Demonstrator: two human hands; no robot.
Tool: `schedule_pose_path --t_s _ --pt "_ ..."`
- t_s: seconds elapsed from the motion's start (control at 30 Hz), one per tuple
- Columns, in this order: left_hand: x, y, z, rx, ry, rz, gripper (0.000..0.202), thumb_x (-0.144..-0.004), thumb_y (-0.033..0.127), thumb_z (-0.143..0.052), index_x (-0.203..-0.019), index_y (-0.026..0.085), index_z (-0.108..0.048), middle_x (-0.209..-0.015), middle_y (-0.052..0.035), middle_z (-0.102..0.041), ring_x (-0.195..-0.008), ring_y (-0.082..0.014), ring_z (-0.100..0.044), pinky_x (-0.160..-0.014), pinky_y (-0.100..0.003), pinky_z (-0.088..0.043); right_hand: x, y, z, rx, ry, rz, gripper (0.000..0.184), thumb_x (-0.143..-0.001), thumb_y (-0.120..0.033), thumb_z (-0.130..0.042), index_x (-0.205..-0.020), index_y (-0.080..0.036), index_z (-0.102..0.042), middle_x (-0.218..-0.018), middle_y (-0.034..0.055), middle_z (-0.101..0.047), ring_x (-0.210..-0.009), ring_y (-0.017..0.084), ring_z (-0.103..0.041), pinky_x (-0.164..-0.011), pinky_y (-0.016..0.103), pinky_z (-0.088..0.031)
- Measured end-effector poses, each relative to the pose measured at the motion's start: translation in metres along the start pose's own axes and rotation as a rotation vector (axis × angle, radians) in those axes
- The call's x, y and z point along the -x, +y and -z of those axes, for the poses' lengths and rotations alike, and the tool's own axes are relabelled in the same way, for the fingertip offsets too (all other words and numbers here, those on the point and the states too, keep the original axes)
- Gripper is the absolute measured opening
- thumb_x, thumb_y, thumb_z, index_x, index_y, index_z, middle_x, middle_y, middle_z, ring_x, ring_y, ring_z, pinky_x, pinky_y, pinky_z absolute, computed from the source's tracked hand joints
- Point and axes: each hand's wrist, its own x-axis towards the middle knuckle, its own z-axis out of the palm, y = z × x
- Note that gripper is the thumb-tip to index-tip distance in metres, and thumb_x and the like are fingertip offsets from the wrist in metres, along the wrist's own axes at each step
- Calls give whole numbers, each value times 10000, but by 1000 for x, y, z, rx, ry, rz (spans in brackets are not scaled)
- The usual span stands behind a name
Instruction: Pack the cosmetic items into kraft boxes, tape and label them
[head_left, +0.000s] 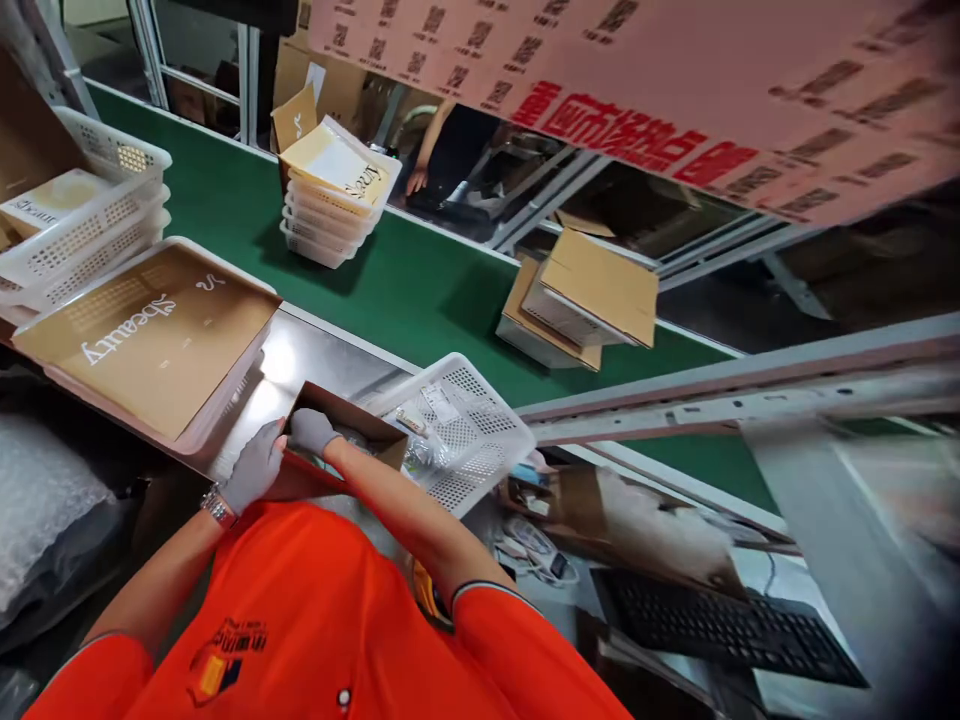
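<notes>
Both my hands wear grey gloves and meet at a small brown cardboard box (352, 425) on the steel worktop. My left hand (253, 468) is curled on the box's near left edge. My right hand (311, 430) grips the box's rim just beside it, fingers bent over the edge. The box is open and what lies inside is hidden. A white perforated basket (480, 440) with small packets stands right behind the box, touching it.
A white tray holding a flat brown "sbeauty" carton (161, 335) is at my left, with stacked white baskets (90, 215) behind. On the green conveyor (420, 290) stand another basket stack (334, 190) and brown cartons (581, 300). A keyboard (720, 625) lies lower right. Another person's arm (424, 160) shows across the belt.
</notes>
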Motion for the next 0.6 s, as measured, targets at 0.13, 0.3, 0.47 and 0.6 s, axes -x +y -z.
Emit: schedule_pose_path --t_s 0.13,0.3,0.47,0.6 --pt "2 -8 0 34 40 4 521 -1153 375 -438 -1543 126 -676 -1579 -211 -730 -1508 -353 -684 -1326 -609 -526 43 52 27 -156 60 132 337 -974 -407 -877 -1251 -217 -895 -1311 130 -866 -1167 302 -828 -972 345 -647" --pt "-10 -5 -7 17 93 118 602 -1049 272 -518 -1635 179 -622 -1677 -165 -670 -1580 -328 -627 -1360 -535 -498 122 181 54 -563 615 -37 382 -1105 -397 -615 -1362 -224 -840 -1303 106 -864 -1169 256 -803 -1039 377 -636" --pt "-38 17 -11 -79 66 178 586 -1053 271 -549 -1620 157 -644 -1606 -193 -722 -1516 -367 -678 -1304 -544 -545 137 265 26 -386 432 -636 509 -942 -199 -735 -1443 -119 -779 -1420 191 -816 -1266 282 -773 -1107 351 -579" --pt "-55 27 -9 -180 11 194 542 -1026 172 -524 -1525 116 -727 -1418 -229 -812 -1332 -395 -783 -1166 -546 -638 120 272 -13 -345 364 -652 535 -861 -201 -844 -1384 -106 -784 -1431 222 -792 -1292 302 -740 -1111 354 -554"
